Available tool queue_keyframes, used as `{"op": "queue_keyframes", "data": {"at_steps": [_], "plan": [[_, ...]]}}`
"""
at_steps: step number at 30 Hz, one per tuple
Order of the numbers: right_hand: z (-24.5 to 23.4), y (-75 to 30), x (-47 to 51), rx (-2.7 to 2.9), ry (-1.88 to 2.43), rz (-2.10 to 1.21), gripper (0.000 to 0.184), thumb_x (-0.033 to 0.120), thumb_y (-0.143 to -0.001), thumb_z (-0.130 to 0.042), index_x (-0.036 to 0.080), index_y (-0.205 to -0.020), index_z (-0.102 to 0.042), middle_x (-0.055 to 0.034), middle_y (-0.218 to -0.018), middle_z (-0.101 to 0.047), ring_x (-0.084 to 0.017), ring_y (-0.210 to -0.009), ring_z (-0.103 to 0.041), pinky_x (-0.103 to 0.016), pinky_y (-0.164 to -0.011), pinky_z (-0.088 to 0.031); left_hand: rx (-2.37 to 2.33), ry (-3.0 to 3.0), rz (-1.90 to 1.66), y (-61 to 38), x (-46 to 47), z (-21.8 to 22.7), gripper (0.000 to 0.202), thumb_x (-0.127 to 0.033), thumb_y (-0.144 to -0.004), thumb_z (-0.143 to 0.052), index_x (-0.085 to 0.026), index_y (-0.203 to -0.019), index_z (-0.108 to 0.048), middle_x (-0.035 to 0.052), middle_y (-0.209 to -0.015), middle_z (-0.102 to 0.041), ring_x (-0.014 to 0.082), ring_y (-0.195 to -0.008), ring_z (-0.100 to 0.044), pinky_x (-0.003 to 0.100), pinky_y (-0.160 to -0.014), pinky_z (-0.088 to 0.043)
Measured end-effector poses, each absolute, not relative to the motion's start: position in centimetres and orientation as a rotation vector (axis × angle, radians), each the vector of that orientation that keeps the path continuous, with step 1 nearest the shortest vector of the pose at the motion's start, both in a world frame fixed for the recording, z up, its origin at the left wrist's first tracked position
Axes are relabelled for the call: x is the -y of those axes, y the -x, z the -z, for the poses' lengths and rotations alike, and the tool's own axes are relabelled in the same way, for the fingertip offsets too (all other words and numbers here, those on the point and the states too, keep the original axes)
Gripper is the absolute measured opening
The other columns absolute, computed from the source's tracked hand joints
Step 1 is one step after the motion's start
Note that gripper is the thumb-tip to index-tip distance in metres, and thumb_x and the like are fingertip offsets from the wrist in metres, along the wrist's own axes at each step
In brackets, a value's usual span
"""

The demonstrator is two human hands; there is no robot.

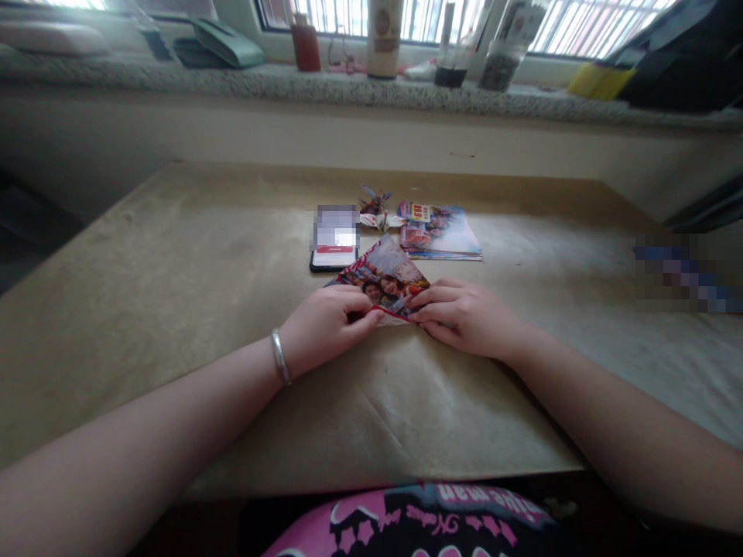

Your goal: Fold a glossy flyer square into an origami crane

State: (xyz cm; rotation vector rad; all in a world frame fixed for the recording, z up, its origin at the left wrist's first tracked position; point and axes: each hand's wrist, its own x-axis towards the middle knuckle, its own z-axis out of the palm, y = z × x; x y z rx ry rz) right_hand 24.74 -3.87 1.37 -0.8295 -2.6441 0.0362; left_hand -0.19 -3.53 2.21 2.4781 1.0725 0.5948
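Note:
A colourful printed sheet of paper (386, 271), folded to a point at the far end, lies on the table in front of me. Pinched at its near left edge is my left hand (330, 321), with a silver bangle on the wrist. My right hand (464, 316) grips the near right corner, fingers on top and thumb at the front edge. A pale strip shows along the near fold between the hands. Just beyond the paper stands a small folded paper piece (377, 201), with white and red parts.
A phone (334, 257) with a lit screen lies behind my left hand. Right of it is a stack of printed sheets (444, 232). The tan-covered table (232, 232) meets a wall under a speckled windowsill (325, 87) holding bottles and jars (306, 42).

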Motion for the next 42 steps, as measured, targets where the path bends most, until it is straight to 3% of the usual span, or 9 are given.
{"op": "queue_keyframes", "data": {"at_steps": [6, 16, 22, 27, 42], "plan": [[-1.5, -24.6, 3.8, 2.608, 0.939, -0.14, 0.017, 0.02, -0.086, -0.054, 0.021, -0.089, -0.071, -0.0051, -0.098, -0.073, -0.018, -0.089, -0.064, -0.031, -0.08, -0.052, -1.196, -2.436, -0.637, 0.1, 3.1, -2.2, 0.023, -0.031, -0.085, -0.051, -0.015, -0.071, -0.06, 0.0006, -0.071, -0.059, 0.0115, -0.065, -0.052, 0.023, -0.06, -0.04], [-0.9, -24.5, 3.7, 2.475, 1.129, -0.077, 0.017, 0.023, -0.088, -0.054, 0.022, -0.09, -0.07, -0.0032, -0.083, -0.073, -0.016, -0.074, -0.066, -0.027, -0.07, -0.047, -1.373, -2.632, -0.46, 0.3, 2.7, -1.8, 0.025, -0.033, -0.086, -0.047, -0.016, -0.069, -0.055, 0.0042, -0.074, -0.058, 0.0176, -0.073, -0.054, 0.031, -0.07, -0.044], [-0.7, -24.2, 3.6, 2.487, 1.039, -0.134, 0.017, 0.019, -0.087, -0.054, 0.02, -0.093, -0.07, -0.0056, -0.095, -0.071, -0.017, -0.087, -0.064, -0.03, -0.081, -0.049, -1.377, -2.666, -0.457, 0.4, 2.5, -1.5, 0.022, -0.032, -0.087, -0.049, -0.015, -0.075, -0.058, 0.0071, -0.085, -0.058, 0.0183, -0.079, -0.055, 0.033, -0.075, -0.048], [-0.3, -24.3, 3.3, 2.486, 0.997, -0.107, 0.018, 0.02, -0.087, -0.055, 0.021, -0.095, -0.072, -0.0069, -0.097, -0.07, -0.018, -0.088, -0.062, -0.033, -0.08, -0.051, -1.366, -2.661, -0.535, 0.6, 2.4, -1.3, 0.021, -0.031, -0.086, -0.051, -0.014, -0.078, -0.06, 0.0088, -0.093, -0.057, 0.0185, -0.084, -0.055, 0.034, -0.083, -0.05], [-0.2, -24.4, 3.0, 2.493, 1.003, -0.119, 0.023, 0.023, -0.091, -0.053, 0.02, -0.099, -0.074, -0.0087, -0.093, -0.069, -0.018, -0.086, -0.061, -0.033, -0.079, -0.05, -1.431, -2.658, -0.472, 0.5, 2.3, -1.5, 0.021, -0.03, -0.086, -0.05, -0.015, -0.073, -0.057, 0.0067, -0.082, -0.058, 0.018, -0.076, -0.054, 0.032, -0.072, -0.047]]}}
